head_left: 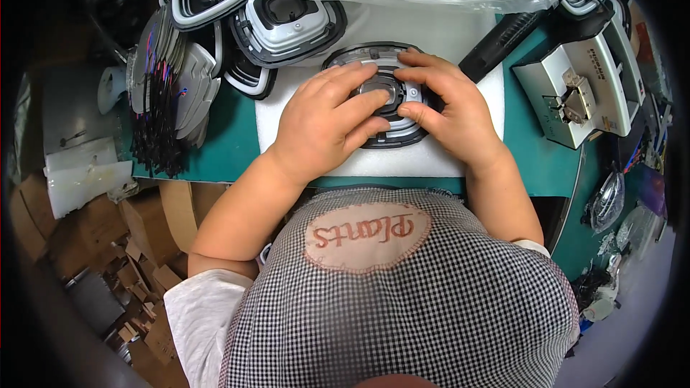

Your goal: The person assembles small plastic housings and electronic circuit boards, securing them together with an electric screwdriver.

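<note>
1. Head view: both hands sit on a round grey-and-black housing [388,100], which lies on a white foam pad [431,162] on the green surface [230,151], about 12 o'clock from the checked apron [402,302]
2. Left hand [327,122] lies flat, fingers spread across the housing's middle
3. Right hand [453,111] presses its fingertips [404,109] on the centre piece from 3 o'clock
4. More housings [287,21] are stacked at 11 o'clock, a grey machine [582,93] sits at 3 o'clock

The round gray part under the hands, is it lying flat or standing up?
Lying flat. The round gray part rests on the white foam pad, both hands pressing it from above.
</note>
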Demonstrator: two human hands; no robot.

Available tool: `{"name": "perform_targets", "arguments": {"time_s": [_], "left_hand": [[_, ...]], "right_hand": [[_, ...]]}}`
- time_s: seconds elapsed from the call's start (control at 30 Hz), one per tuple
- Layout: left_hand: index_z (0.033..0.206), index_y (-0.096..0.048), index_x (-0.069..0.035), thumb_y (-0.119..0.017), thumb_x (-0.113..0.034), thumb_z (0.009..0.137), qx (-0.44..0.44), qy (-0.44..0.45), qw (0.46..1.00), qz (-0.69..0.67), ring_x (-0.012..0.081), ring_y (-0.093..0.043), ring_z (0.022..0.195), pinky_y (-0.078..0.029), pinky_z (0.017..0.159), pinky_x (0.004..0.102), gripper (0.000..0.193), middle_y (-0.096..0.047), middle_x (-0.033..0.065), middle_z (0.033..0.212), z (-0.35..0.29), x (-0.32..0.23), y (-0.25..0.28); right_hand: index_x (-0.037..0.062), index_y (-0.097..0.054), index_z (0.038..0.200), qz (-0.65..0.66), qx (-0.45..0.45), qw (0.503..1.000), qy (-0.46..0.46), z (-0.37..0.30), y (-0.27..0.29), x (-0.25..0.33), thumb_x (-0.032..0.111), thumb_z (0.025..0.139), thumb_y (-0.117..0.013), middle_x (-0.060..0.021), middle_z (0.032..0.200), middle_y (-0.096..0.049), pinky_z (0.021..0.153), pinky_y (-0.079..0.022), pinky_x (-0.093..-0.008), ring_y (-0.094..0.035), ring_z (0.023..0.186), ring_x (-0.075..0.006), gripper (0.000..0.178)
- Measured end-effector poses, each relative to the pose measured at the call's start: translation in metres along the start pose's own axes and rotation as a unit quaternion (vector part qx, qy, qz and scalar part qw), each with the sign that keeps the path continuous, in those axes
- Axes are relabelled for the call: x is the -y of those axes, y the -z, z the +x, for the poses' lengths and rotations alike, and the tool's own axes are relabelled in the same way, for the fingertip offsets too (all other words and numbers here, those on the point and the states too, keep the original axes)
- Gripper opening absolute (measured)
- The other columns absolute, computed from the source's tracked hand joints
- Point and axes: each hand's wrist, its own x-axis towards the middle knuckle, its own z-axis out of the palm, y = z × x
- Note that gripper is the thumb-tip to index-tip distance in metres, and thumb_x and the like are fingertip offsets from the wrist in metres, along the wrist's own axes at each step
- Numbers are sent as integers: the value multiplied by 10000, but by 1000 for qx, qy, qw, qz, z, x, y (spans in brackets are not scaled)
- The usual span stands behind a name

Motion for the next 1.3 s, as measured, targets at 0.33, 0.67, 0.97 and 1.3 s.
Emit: {"name": "perform_targets", "arguments": {"time_s": [0.33,0.67,0.97,1.3], "left_hand": [[1095,-673,-55,-808,-221,704,51,77,995,29,324,-639,1060,-517,914,404,446,-682,109,1111,15,-20,10],[1097,-701,-91,-848,-212,638,86,100,989,62,339,-580,1107,-467,961,424,498,-639,115,1192,29,-19,15],[1149,-685,-135,-848,-231,661,44,228,968,-95,324,-520,1174,-429,997,418,524,-593,130,1248,9,-10,3],[1166,-672,-147,-824,-238,684,10,223,967,-125,325,-488,1203,-399,1023,426,514,-568,120,1280,-2,-9,-3]], "right_hand": [[55,-627,1189,-14,-13,1000,11,-5,-1,0,186,767,-747,-125,1284,-591,958,-481,-394,-567,1159,-317,458],[62,-645,1191,-5,-21,1000,-12,-7,-2,-2,190,752,-760,-134,1298,-589,995,-467,-410,-563,1188,-327,471],[76,-702,1046,9,-54,997,47,-2,0,4,128,746,-754,-142,1150,-636,835,-533,-372,-629,1035,-307,310],[64,-661,1090,-196,-170,962,-84,-16,32,32,140,780,-751,-94,850,-646,603,-507,-354,-631,700,-262,332]]}}
